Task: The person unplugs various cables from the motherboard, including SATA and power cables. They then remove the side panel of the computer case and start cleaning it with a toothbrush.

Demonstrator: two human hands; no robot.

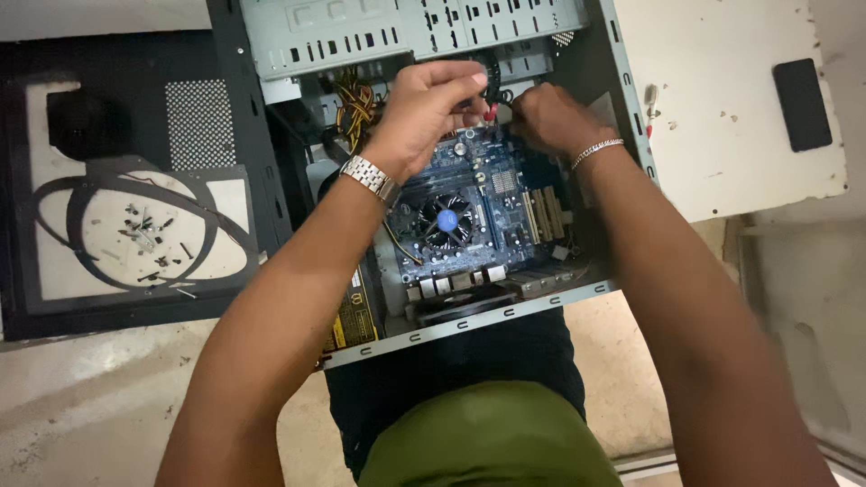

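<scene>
An open desktop computer case (pixel 469 320) lies on its side on a white table. Inside it sits a blue motherboard (pixel 492 221) with a black cooler fan (pixel 446 219). My left hand (pixel 424 104), with a metal watch on the wrist, pinches black cables (pixel 492 72) with a red connector above the board's top edge. Beside it, my right hand (pixel 550 115), wearing a thin bracelet, grips the same bundle of cables low against the board. My fingers hide the connector ends.
The case's black side panel (pixel 135 198) lies to the left with several loose screws (pixel 144 234) on it. Yellow and black power wires (pixel 356 104) hang inside the case. A black phone-like slab (pixel 801 104) rests on the white table (pixel 722 162) at right.
</scene>
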